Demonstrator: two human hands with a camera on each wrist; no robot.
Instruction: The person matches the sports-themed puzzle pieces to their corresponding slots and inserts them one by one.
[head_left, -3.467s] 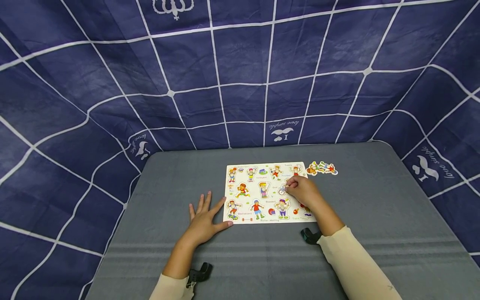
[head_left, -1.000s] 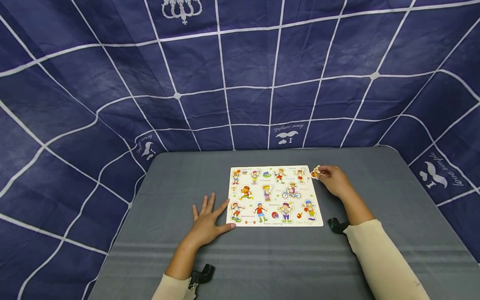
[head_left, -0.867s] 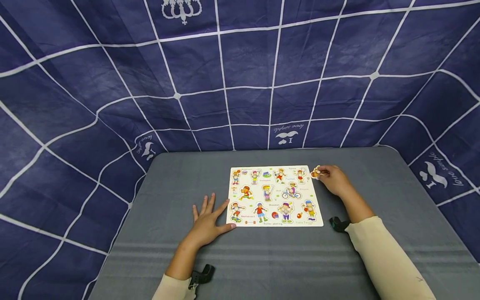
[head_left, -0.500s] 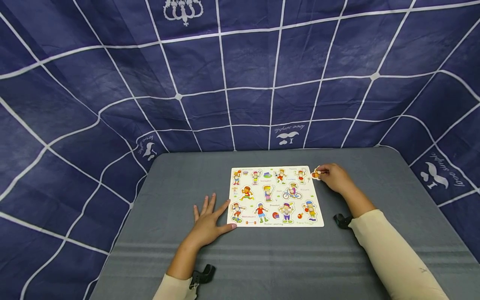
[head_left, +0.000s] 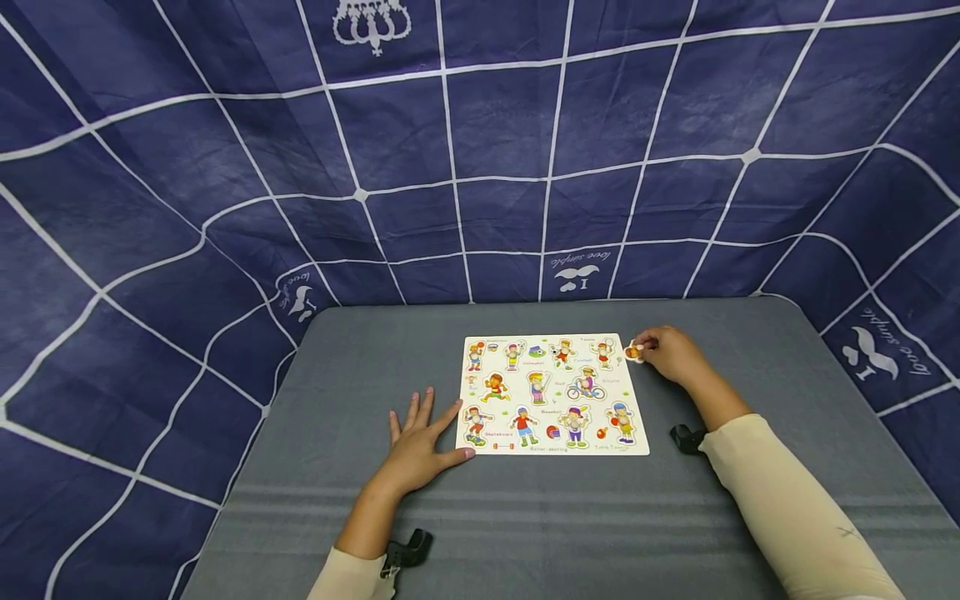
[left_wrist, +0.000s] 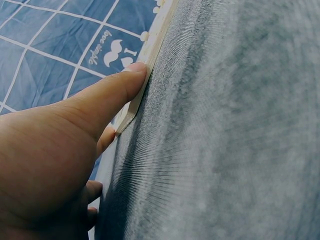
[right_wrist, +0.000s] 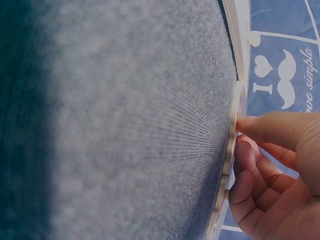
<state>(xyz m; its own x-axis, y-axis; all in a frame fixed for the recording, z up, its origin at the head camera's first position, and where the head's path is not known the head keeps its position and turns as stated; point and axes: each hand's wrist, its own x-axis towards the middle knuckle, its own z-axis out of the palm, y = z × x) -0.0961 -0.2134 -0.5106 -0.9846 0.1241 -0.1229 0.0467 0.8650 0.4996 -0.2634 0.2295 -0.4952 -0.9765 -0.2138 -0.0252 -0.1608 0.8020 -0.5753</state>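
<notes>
A white puzzle board (head_left: pixel 517 388) with cartoon sports figures lies flat on the table, pieces sitting in its cut-outs. My left hand (head_left: pixel 412 454) is spread at the board's left side; its thumb touches the near left corner, and in the left wrist view the thumb (left_wrist: pixel 112 92) lies against the board edge (left_wrist: pixel 131 107). Just off the far right corner, my right hand (head_left: pixel 671 354) pinches a small puzzle piece (head_left: pixel 633 352), partly covered by the fingers. The right wrist view shows the thumb and curled fingers of the right hand (right_wrist: pixel 275 170) at thin wooden pieces (right_wrist: pixel 227 160) on the table.
The grey table (head_left: pixel 540 525) carries the board near its far side. A dark blue curtain (head_left: pixel 495 125) with white grid lines rises behind and at both sides. Black wrist cameras (head_left: pixel 408 547) sit at the sleeve ends.
From the bicycle figure on the board, my right hand has moved right to the loose pieces, now pinching one. The bicycle figure sits in its place. My left hand stays at the corner.
</notes>
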